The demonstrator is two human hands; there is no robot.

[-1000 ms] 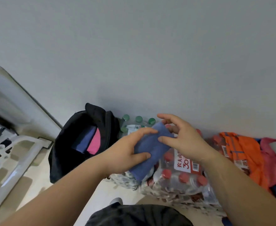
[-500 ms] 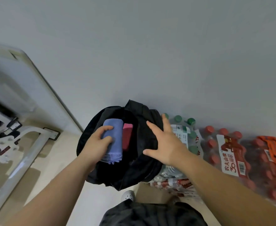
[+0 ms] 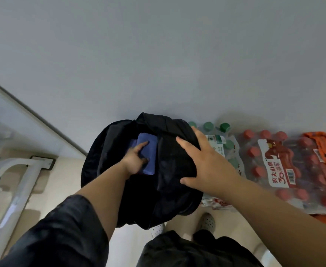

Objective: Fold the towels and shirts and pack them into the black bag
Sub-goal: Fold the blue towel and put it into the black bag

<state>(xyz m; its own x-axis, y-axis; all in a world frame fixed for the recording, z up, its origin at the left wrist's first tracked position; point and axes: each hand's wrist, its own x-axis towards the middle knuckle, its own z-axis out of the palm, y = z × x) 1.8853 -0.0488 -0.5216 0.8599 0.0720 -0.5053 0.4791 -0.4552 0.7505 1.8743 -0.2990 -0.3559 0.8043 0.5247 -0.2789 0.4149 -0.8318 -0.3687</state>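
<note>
The black bag stands open on the floor against the wall, in the middle of the head view. A folded blue towel sits upright inside its opening. My left hand reaches into the bag and holds the towel, with one finger and the thumb lying over its front; the other fingers are hidden. My right hand lies flat with spread fingers on the bag's front panel. An orange shirt lies at the far right.
Shrink-wrapped packs of green-capped bottles and red-capped bottles lie right of the bag, under the orange shirt. A white metal frame stands on the floor at left. My shoe is just below the bag.
My left hand carried the blue towel from above the bottle packs over to the bag and pushed it down inside. My right hand let go of it and came to rest on the bag.
</note>
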